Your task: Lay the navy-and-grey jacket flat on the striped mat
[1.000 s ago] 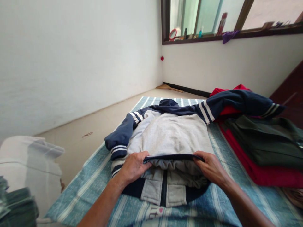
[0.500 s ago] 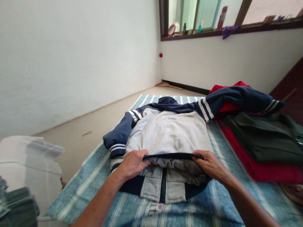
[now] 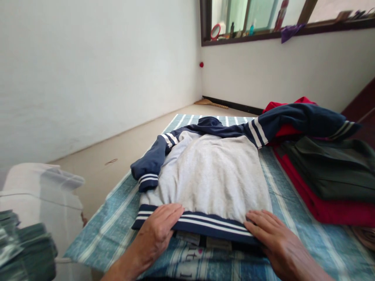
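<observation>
A jacket (image 3: pixel 216 171) with a light grey body and navy sleeves lies back side up, its striped navy hem (image 3: pixel 211 225) towards me. My left hand (image 3: pixel 159 230) rests over the hem left of its middle, fingers stretched out. Towards the hem's right end lies my right hand (image 3: pixel 271 234), its fingers also extended over the cloth. Both hands are open on the jacket. The left sleeve (image 3: pixel 150 162) is bent down beside the body, and the right sleeve (image 3: pixel 299 119) stretches out to the right. Most of the jacket's front is hidden underneath.
A blue striped cloth (image 3: pixel 108 226) covers the surface beneath the jacket. Folded dark green clothing (image 3: pixel 331 171) lies on red fabric (image 3: pixel 319 208) at right. White fabric (image 3: pixel 38 195) and green cloth (image 3: pixel 32 249) are at left. Behind is a window sill (image 3: pixel 260 38) with small items.
The jacket's back hem has come down towards me, covering most of the front zip and lining. Both hands have moved nearer, and their pinch has become outstretched fingers over the hem.
</observation>
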Tool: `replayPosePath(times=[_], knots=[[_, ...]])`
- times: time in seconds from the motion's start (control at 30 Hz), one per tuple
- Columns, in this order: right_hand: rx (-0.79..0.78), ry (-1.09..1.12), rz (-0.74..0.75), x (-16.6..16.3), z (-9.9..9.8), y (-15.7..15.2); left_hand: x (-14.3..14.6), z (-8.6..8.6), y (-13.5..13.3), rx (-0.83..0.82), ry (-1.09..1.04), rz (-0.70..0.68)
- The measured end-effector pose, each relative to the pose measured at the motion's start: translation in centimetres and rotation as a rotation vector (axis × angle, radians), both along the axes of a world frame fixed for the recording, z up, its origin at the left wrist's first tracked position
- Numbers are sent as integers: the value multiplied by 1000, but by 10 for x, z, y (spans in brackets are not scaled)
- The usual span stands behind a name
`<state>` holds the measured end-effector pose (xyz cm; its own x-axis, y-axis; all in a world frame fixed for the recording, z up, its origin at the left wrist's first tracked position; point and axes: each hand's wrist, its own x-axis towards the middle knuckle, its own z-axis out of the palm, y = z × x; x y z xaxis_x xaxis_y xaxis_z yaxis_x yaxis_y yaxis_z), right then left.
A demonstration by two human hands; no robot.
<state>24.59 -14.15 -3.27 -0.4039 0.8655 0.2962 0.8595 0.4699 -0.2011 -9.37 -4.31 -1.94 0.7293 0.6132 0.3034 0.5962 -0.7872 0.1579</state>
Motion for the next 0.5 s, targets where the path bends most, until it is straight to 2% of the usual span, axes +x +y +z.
replayPosePath(times=[0.1, 0.2, 0.37, 0.5], knots=[[207, -130, 74, 3, -21, -9, -5, -10, -10, 77, 0, -11], [307, -186, 92, 5, -32, -13, -7, -15, -15, 162, -18, -11], [415, -217, 96, 4, -36, -14, -6, -12, -17, 284, -9, -35], [444, -227, 110, 1, -35, -14, -6, -14, -17, 290, 24, -36]])
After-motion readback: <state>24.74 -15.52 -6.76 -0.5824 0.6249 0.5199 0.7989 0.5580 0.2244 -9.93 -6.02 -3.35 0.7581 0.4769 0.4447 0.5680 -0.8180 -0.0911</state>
